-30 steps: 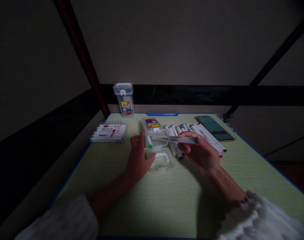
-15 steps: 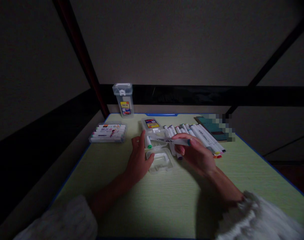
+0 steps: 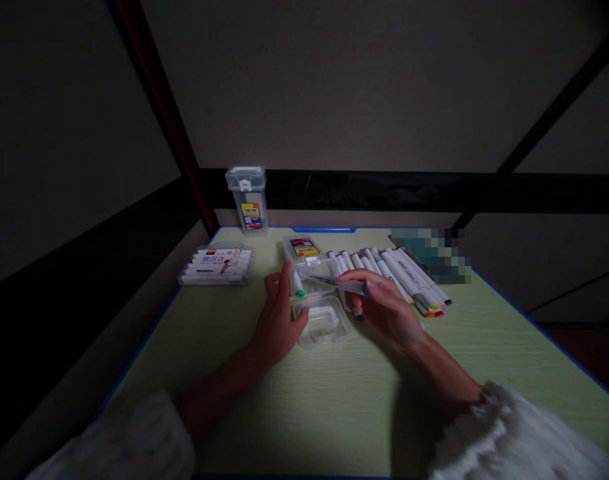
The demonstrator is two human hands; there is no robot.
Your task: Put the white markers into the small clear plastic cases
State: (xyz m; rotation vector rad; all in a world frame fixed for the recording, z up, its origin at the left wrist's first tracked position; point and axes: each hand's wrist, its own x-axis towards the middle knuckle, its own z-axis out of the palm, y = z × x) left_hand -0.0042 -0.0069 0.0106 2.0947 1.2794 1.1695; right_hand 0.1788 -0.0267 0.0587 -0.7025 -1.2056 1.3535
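Note:
My right hand (image 3: 384, 305) is closed around a white marker (image 3: 351, 287) with a teal end. The marker points left, its far part inside the mouth of a clear plastic marker case (image 3: 304, 252) that lies on its side. One white marker with a green end (image 3: 299, 287) lies in the case's left part. Against the left side of the case rests my left hand (image 3: 279, 323), fingers stretched out, its thumb spread apart at the edge of the open clear lid (image 3: 324, 323). Beside the case, a row of white markers (image 3: 404, 273) is partly hidden by my right hand.
A clear case full of markers (image 3: 217, 267) lies at the left. An upright lidded clear box (image 3: 248, 203) stands at the back left. At the back right lies a dark green flat thing (image 3: 431, 257), partly pixelated. The table (image 3: 294, 413) has a blue edge.
My right hand has moved a little left with the marker, pushing it further into the clear case. My left hand has stayed in place.

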